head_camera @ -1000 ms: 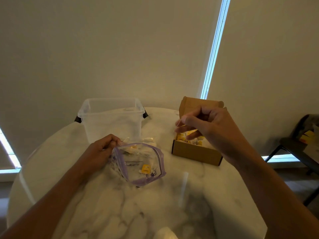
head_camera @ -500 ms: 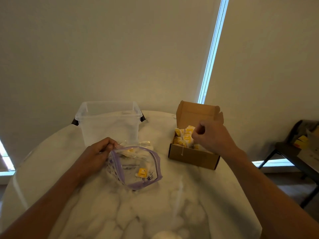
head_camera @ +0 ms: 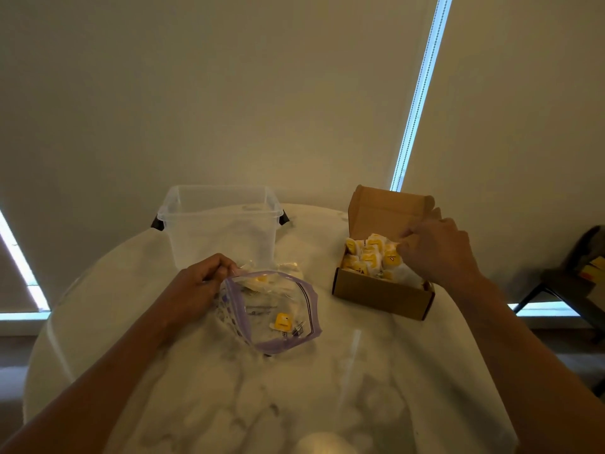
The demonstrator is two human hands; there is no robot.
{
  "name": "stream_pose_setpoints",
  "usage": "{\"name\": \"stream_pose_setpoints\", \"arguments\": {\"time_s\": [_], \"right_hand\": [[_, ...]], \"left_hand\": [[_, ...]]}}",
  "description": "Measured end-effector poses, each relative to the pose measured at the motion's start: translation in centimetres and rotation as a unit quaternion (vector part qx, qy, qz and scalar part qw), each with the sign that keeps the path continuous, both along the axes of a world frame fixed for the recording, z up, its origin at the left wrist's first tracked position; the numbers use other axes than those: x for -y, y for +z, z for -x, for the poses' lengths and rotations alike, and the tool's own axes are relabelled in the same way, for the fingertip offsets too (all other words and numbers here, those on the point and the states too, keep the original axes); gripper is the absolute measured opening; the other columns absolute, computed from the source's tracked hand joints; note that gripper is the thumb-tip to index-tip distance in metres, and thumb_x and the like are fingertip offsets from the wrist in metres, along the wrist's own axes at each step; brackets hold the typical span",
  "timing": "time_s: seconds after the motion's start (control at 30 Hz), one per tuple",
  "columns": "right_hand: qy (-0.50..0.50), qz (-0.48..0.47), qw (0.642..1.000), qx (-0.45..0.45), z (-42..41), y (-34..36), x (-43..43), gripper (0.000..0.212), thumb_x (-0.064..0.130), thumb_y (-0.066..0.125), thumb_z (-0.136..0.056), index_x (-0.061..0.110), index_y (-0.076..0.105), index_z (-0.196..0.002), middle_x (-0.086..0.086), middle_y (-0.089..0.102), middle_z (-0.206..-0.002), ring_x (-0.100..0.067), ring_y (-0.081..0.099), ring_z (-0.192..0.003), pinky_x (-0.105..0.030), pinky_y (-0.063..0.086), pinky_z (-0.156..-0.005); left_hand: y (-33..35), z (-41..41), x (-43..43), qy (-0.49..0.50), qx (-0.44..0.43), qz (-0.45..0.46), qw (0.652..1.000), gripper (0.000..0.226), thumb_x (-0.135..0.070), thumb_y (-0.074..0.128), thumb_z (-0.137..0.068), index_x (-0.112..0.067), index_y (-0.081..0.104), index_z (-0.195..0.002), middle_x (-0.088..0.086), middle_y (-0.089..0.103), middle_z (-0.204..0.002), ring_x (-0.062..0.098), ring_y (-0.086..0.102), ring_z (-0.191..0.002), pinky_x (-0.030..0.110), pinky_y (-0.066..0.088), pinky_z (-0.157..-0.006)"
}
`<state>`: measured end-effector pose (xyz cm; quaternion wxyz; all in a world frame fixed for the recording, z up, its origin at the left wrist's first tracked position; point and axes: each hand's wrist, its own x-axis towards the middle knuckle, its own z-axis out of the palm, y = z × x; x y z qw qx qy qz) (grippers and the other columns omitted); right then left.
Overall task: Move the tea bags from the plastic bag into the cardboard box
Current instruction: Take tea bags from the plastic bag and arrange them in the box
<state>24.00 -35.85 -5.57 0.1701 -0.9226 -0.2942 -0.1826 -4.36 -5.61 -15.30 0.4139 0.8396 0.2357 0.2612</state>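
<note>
Over the cardboard box (head_camera: pixel 381 294), the curled right hand (head_camera: pixel 437 250), hold unclear, should be lowered among the tea bags (head_camera: pixel 370 257) before any release; the plastic bag (head_camera: pixel 262 309) is pinched open by the left hand (head_camera: pixel 193 286).

Pale cream blinds (head_camera: pixel 229 93) fill the whole back of the room, two wide panels side by side. Between them a thin slit of daylight (head_camera: pixel 422 93) runs bright blue-white, slanting down from the top edge. Another slanting strip (head_camera: pixel 19 260) glows at the far left, and low bands of light sit along the foot of the blinds on both sides. Up front there's a round white marble table (head_camera: pixel 229 404), grey-veined and glossy, catching reflections. Brown floor (head_camera: pixel 13 358) shows past its left edge. Over on the right stands a dark piece of furniture (head_camera: pixel 563 280) on black legs, with something yellow on it, too blurred to name. The room itself is dim and warm-toned.
</note>
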Motion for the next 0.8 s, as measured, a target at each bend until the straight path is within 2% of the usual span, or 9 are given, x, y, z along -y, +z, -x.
{"name": "stream_pose_setpoints", "arguments": {"time_s": [0.07, 0.13, 0.23, 0.27, 0.4, 0.47, 0.53, 0.67, 0.8], "right_hand": [[0.042, -0.022, 0.998, -0.048, 0.6, -0.7, -0.1, 0.026, 0.034, 0.073, -0.092, 0.036, 0.076, -0.118, 0.0, 0.069, -0.132, -0.029, 0.052, -0.13, -0.05, 0.043, -0.107], [0.091, -0.079, 0.991, -0.059, 1.9, -1.0, -0.3, 0.027, 0.029, 0.075, -0.092, 0.035, 0.076, -0.118, 0.002, 0.07, -0.13, -0.025, 0.054, -0.127, -0.048, 0.046, -0.104], [0.228, -0.116, 0.965, -0.053, 6.1, -1.2, -0.7, 0.022, 0.027, 0.077, -0.095, 0.031, 0.078, -0.117, 0.015, 0.071, -0.117, -0.005, 0.06, -0.105, -0.022, 0.047, -0.084], [0.291, -0.106, 0.949, -0.066, 8.0, -1.2, -0.9, 0.022, 0.027, 0.077, -0.096, 0.031, 0.078, -0.117, 0.019, 0.071, -0.111, -0.003, 0.064, -0.098, -0.014, 0.047, -0.078], [0.448, 0.009, 0.89, -0.085, 14.6, -2.4, -2.9, 0.023, 0.029, 0.073, -0.099, 0.028, 0.076, -0.122, 0.017, 0.072, -0.106, -0.002, 0.066, -0.09, -0.015, 0.056, -0.076], [0.452, 0.065, 0.889, -0.041, 16.0, -3.4, -5.0, 0.03, 0.028, 0.067, -0.102, 0.029, 0.073, -0.131, 0.011, 0.073, -0.121, -0.002, 0.065, -0.1, -0.023, 0.056, -0.09], [0.42, 0.138, 0.897, -0.007, 16.6, -4.0, -6.8, 0.037, 0.027, 0.064, -0.101, 0.028, 0.068, -0.138, 0.002, 0.07, -0.134, -0.017, 0.066, -0.116, -0.036, 0.056, -0.098], [0.363, 0.239, 0.9, 0.026, 17.1, -4.2, -7.9, 0.036, 0.019, 0.074, -0.092, 0.021, 0.071, -0.127, -0.004, 0.069, -0.127, -0.027, 0.069, -0.111, -0.032, 0.05, -0.076], [0.349, 0.24, 0.904, 0.048, 17.0, -3.9, -7.5, 0.039, 0.021, 0.072, -0.094, 0.026, 0.067, -0.133, 0.0, 0.061, -0.132, -0.028, 0.065, -0.113, -0.032, 0.039, -0.073]], "left_hand": [[0.0, 0.1, 0.0, 0.004, -0.001, 0.0, 1.0, 0.035, -0.011, 0.054, -0.113, -0.036, 0.071, -0.095, -0.013, 0.078, -0.1, 0.021, 0.071, -0.097, 0.033, 0.051, -0.082], [0.0, 0.2, 0.0, 0.003, 0.002, 0.003, 1.0, 0.033, -0.013, 0.053, -0.114, -0.035, 0.073, -0.098, -0.015, 0.079, -0.102, 0.016, 0.071, -0.097, 0.035, 0.053, -0.085], [0.1, 0.3, 0.0, -0.002, 0.008, 0.015, 1.0, 0.032, -0.014, 0.051, -0.115, -0.032, 0.074, -0.102, -0.011, 0.08, -0.104, 0.016, 0.071, -0.099, 0.038, 0.054, -0.089], [0.1, 0.3, 0.0, -0.004, 0.009, 0.017, 1.0, 0.032, -0.015, 0.051, -0.115, -0.032, 0.074, -0.101, -0.01, 0.08, -0.104, 0.017, 0.072, -0.1, 0.038, 0.054, -0.089], [0.2, 0.5, 0.2, -0.014, 0.016, 0.035, 0.999, 0.03, -0.015, 0.051, -0.115, -0.03, 0.074, -0.101, -0.004, 0.079, -0.104, 0.018, 0.07, -0.097, 0.037, 0.052, -0.087], [0.3, 0.6, 0.3, -0.024, 0.022, 0.042, 0.999, 0.027, -0.017, 0.051, -0.115, -0.027, 0.073, -0.104, 0.001, 0.078, -0.105, 0.02, 0.067, -0.096, 0.038, 0.05, -0.086], [0.3, 0.7, 0.2, -0.03, 0.028, 0.045, 0.998, 0.024, -0.018, 0.05, -0.115, -0.024, 0.072, -0.106, 0.002, 0.077, -0.104, 0.02, 0.067, -0.096, 0.039, 0.05, -0.087], [0.4, 0.8, 0.4, -0.035, 0.03, 0.054, 0.997, 0.027, -0.016, 0.05, -0.115, -0.023, 0.073, -0.103, -0.002, 0.078, -0.102, 0.021, 0.071, -0.098, 0.039, 0.053, -0.089], [0.3, 0.7, 0.2, -0.05, 0.026, 0.054, 0.997, 0.024, -0.017, 0.051, -0.114, -0.023, 0.073, -0.104, 0.004, 0.076, -0.103, 0.022, 0.067, -0.096, 0.04, 0.051, -0.088]]}}
